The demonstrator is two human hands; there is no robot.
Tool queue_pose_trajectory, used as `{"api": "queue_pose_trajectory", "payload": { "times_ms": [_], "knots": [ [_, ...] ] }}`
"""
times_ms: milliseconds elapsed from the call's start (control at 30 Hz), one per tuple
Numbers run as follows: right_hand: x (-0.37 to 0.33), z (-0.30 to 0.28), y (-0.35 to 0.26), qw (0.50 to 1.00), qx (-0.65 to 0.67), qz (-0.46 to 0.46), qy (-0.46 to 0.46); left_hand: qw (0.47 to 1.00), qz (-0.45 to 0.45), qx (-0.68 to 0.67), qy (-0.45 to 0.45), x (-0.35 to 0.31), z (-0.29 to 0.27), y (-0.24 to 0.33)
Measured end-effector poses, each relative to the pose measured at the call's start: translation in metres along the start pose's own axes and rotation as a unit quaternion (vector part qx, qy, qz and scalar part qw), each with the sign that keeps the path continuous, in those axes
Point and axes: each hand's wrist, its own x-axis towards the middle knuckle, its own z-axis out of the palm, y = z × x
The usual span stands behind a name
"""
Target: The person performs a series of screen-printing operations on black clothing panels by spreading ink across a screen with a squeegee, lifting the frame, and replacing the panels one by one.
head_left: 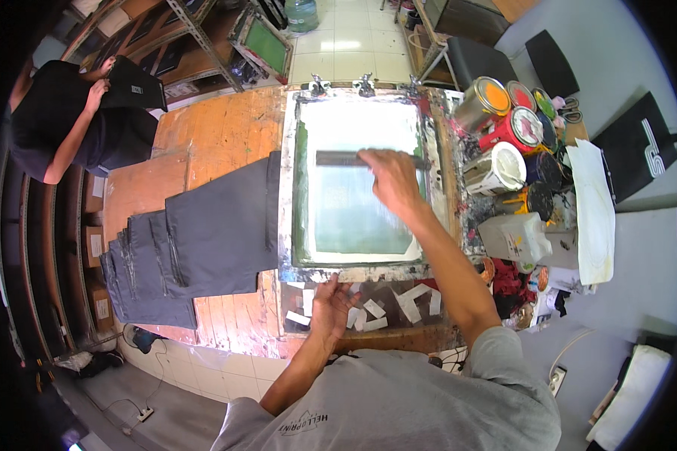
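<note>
A screen printing frame [286, 225], with paint-stained edges and a pale green mesh, lies in front of me. My right hand [390, 179] is closed round a dark squeegee [338, 158], held crosswise over the far part of the mesh. At the frame's near edge is my left hand [331, 307], palm partly up. One fingertip touches the frame edge and the other fingers curl loosely beneath it. Below that edge, strips of white tape [372, 308] are scattered on a dark board. The mesh hides whatever lies under the frame.
Overlapping dark fabric pieces [218, 225] cover the wooden table [226, 120] on the left. Clamps [365, 84] hold the frame's far edge. Ink cans [496, 167] and a whitish jug [513, 239] crowd the right. At far left, a co-worker [60, 113] holds a black item [137, 84].
</note>
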Motion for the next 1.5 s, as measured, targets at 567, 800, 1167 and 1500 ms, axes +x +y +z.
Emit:
{"api": "queue_pose_trajectory", "payload": {
  "times_ms": [567, 800, 1167, 1500],
  "knots": [
    [-0.067, 0.033, -0.033, 0.996, -0.025, 0.019, -0.085, 0.996, 0.037, 0.069, 0.037, -0.011, 0.009, -0.008],
    [-0.162, -0.003, -0.111, 0.991, 0.006, 0.068, -0.111, 0.996, 0.054, 0.027, 0.058, 0.003, 0.004, -0.015],
    [-0.173, 0.011, -0.102, 0.987, -0.003, 0.066, -0.149, 0.994, 0.050, 0.044, 0.092, 0.019, -0.007, -0.021],
    [-0.099, 0.057, -0.054, 0.998, -0.059, 0.035, -0.001, 0.992, 0.072, 0.053, 0.085, 0.016, -0.013, -0.024]
  ]
}}
